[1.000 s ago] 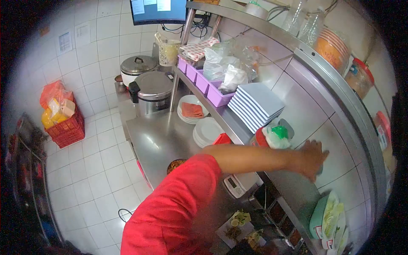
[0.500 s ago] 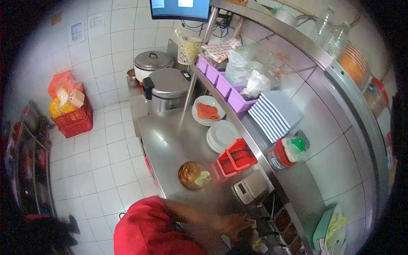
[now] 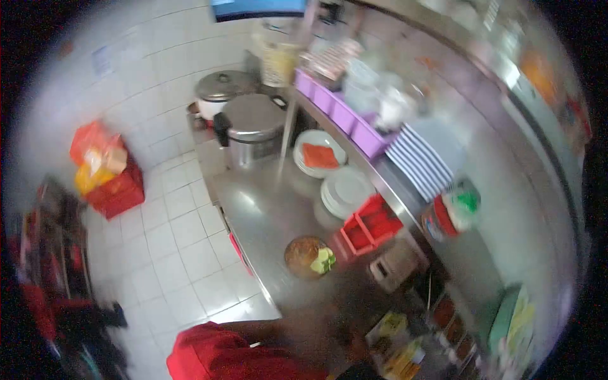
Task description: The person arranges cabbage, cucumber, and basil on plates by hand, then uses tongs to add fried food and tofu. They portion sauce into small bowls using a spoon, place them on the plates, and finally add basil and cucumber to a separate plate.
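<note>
At bottom edge, noted left hand (image 3: 352, 345) just beside plate of food (image 3: 391, 330); cannot tell finger spread through blur. Logged bowl (image 3: 308, 256) on counter (image 3: 266, 215), near red basket (image 3: 370, 226).

Blurred steel counter (image 3: 266, 215): food bowl (image 3: 309, 256) just beside a red basket (image 3: 370, 225), perhaps a scale (image 3: 392, 269) nearby, 2 cookers (image 3: 253, 126) behind.
</note>
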The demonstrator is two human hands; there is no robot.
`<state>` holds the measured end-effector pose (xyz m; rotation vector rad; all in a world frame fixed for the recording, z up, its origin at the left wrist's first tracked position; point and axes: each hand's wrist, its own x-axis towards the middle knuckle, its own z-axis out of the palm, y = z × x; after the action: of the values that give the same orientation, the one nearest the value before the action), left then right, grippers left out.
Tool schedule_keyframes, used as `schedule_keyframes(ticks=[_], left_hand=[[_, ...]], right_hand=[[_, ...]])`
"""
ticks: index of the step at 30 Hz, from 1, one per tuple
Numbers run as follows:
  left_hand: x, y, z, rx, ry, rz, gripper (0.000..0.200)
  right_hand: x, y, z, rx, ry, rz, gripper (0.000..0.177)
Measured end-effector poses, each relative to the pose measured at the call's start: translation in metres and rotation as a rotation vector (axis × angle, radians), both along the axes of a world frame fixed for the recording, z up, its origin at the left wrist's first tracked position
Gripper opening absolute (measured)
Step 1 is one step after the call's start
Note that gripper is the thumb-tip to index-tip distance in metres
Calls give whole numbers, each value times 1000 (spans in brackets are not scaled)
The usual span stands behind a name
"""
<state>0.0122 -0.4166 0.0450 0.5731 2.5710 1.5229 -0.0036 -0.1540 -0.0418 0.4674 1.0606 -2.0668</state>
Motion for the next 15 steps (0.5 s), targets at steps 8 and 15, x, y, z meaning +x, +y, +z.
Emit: schedule_keyframes(ticks=[8, 15], left_hand=[[-16, 26, -65, -564, -246, 109, 104], [-22, 42, -51, -439, -54, 232, 101]], right_hand=[[0, 2, 19, 1194, 682, 333, 50], [19, 21, 75, 1543, 941, 180, 55]])
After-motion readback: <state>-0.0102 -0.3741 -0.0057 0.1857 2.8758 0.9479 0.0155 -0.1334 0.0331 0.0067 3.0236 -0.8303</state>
